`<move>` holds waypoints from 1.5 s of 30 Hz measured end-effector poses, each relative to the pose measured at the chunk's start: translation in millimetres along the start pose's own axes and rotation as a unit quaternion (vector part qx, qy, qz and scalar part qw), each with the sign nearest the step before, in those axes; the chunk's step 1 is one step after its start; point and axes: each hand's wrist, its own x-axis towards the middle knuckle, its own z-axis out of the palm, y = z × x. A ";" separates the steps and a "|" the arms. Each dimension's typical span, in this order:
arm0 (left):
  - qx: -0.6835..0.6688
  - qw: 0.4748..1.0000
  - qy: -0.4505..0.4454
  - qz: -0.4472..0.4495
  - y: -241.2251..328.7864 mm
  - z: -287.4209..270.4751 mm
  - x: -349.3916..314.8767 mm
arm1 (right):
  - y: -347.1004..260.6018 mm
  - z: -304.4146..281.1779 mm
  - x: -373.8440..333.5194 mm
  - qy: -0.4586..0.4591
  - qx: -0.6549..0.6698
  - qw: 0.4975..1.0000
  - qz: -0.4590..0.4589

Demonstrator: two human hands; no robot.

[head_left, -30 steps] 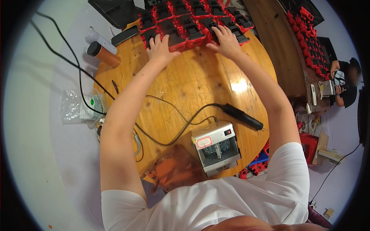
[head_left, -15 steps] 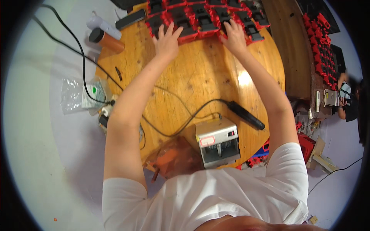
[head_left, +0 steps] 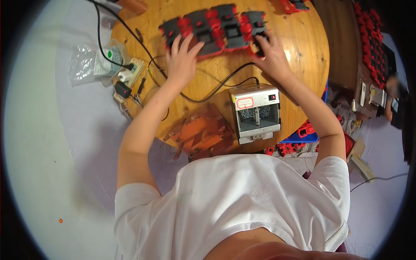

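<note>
Red-black blocks (head_left: 215, 35), left hand (head_left: 182, 64), right hand (head_left: 274, 60) touching

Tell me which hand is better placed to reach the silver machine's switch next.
The right hand, I'd judge: it is nearer the switch on the silver machine. The left hand is farther off to the left. Both are at the row of red-and-black parts, so either would have to leave it first.

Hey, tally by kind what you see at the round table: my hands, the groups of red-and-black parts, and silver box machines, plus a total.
Hands: 2, left hand and right hand
Red-and-black part groups: 2, near group and far group, cut off by the picture's edge
Silver box machine: 1
Total: 5
</note>
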 end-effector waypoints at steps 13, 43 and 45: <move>-0.010 0.999 -0.026 0.019 7.2 -6.6 -40.3 | 8.4 -14.7 4.4 -0.043 -0.013 0.999 -0.026; -0.127 0.956 0.033 0.264 210.3 139.1 301.8 | 273.8 -100.0 52.5 0.037 0.035 0.940 0.339; -0.138 0.950 0.036 0.277 229.6 121.8 259.9 | 256.1 -95.2 5.8 0.040 0.040 0.954 0.295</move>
